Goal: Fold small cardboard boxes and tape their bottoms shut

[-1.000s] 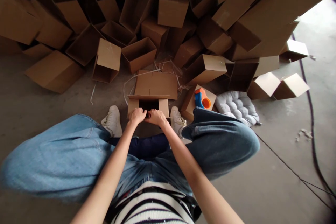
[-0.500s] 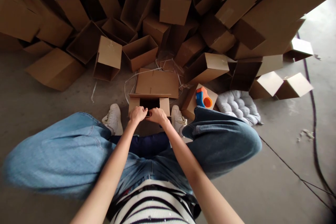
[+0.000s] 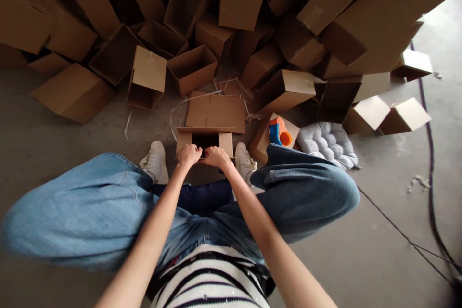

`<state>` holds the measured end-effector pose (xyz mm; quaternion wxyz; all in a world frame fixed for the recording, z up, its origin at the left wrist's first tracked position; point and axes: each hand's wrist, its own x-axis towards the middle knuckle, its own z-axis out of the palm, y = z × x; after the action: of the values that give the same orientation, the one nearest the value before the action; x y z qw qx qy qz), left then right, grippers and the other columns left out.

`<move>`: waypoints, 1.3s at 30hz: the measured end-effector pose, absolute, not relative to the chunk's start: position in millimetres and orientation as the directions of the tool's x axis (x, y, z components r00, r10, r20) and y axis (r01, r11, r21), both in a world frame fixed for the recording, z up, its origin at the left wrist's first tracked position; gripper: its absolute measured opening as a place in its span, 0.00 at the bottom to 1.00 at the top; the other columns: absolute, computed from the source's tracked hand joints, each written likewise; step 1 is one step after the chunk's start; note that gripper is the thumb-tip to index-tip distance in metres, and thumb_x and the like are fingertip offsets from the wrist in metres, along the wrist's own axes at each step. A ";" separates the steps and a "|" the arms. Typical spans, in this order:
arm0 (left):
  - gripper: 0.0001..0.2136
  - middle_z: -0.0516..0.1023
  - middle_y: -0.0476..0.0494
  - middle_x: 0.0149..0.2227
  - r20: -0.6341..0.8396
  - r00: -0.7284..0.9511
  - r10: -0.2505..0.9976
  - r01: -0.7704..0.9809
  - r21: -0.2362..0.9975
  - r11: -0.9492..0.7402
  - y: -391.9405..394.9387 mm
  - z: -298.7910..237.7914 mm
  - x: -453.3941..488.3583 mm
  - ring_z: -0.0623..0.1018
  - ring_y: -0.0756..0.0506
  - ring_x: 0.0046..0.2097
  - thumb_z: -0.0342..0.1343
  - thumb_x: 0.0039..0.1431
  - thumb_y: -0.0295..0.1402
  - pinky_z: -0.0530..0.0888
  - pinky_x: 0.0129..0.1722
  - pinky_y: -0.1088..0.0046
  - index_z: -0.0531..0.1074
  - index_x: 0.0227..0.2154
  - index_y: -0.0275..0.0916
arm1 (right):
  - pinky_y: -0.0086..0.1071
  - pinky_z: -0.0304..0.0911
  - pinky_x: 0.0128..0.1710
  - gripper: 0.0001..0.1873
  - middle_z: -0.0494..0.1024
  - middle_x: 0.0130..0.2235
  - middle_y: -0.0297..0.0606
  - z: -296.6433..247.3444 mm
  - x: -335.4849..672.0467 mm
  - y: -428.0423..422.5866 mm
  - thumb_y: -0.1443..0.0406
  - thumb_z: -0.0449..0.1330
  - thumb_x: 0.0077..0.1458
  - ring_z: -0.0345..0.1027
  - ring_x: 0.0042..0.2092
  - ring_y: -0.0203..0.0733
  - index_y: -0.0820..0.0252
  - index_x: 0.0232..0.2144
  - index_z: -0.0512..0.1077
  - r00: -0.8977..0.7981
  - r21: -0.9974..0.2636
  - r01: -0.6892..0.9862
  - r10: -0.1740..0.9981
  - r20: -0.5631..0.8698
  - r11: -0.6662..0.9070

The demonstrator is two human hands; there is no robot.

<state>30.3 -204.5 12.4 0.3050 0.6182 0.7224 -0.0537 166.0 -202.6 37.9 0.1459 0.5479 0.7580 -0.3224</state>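
Observation:
Between my shoes stands a small cardboard box, its side flaps folded inward and a dark gap in the middle. Its far flap stands up. My left hand grips the near flap left of the gap, fingers curled over the edge. On the right of the gap my right hand holds the same near flap, its fingers bent. The two hands are a little apart, and the flap is mostly hidden beneath them. Beyond the box a flat piece of cardboard lies on the floor.
An orange and blue tape dispenser rests on a cardboard box right of my right shoe. Beside it lies a grey tufted cushion. Several open boxes are heaped ahead. Black cables cross the floor at right.
Both hands stay on the near flap with barely any movement. The whole view has shifted very slightly.

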 end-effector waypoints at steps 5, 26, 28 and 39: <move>0.19 0.82 0.31 0.43 -0.512 -0.049 0.857 0.938 0.271 0.216 -202.5 11.3 30.4 0.80 0.36 0.50 0.47 0.64 0.38 0.73 0.49 0.65 0.82 0.37 0.35 | 0.31 0.67 0.39 0.32 0.83 0.41 0.43 35.1 166.9 -200.1 0.37 0.56 0.53 0.78 0.45 0.49 0.57 0.39 0.80 -0.358 -0.343 0.922 0.738 -0.572 0.180; 0.21 0.82 0.31 0.44 -0.535 0.000 0.845 0.953 0.255 0.162 -197.5 26.9 32.4 0.79 0.36 0.51 0.46 0.66 0.44 0.73 0.48 0.66 0.82 0.38 0.35 | 0.32 0.68 0.39 0.33 0.83 0.39 0.48 26.6 167.6 -197.0 0.38 0.57 0.53 0.78 0.43 0.51 0.60 0.36 0.82 -0.372 -0.346 0.915 0.762 -0.530 0.206; 0.22 0.82 0.31 0.43 -0.534 0.015 0.846 0.955 0.259 0.147 -196.7 26.6 31.5 0.79 0.36 0.50 0.47 0.66 0.45 0.73 0.47 0.66 0.82 0.38 0.35 | 0.32 0.68 0.38 0.34 0.83 0.37 0.49 25.0 167.9 -196.2 0.37 0.56 0.53 0.78 0.42 0.51 0.60 0.35 0.82 -0.378 -0.339 0.915 0.765 -0.521 0.220; 0.23 0.82 0.29 0.44 -0.548 0.011 0.836 0.945 0.280 0.171 -192.5 21.1 28.0 0.80 0.35 0.50 0.44 0.67 0.45 0.73 0.47 0.65 0.82 0.38 0.35 | 0.31 0.66 0.36 0.36 0.84 0.37 0.48 21.3 167.7 -193.6 0.35 0.54 0.52 0.78 0.41 0.50 0.58 0.34 0.83 -0.392 -0.336 0.910 0.773 -0.498 0.244</move>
<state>28.0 -192.5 21.1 0.3138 0.6379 0.6980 -0.0862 167.7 -193.6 21.3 0.1152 0.5393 0.7802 -0.2953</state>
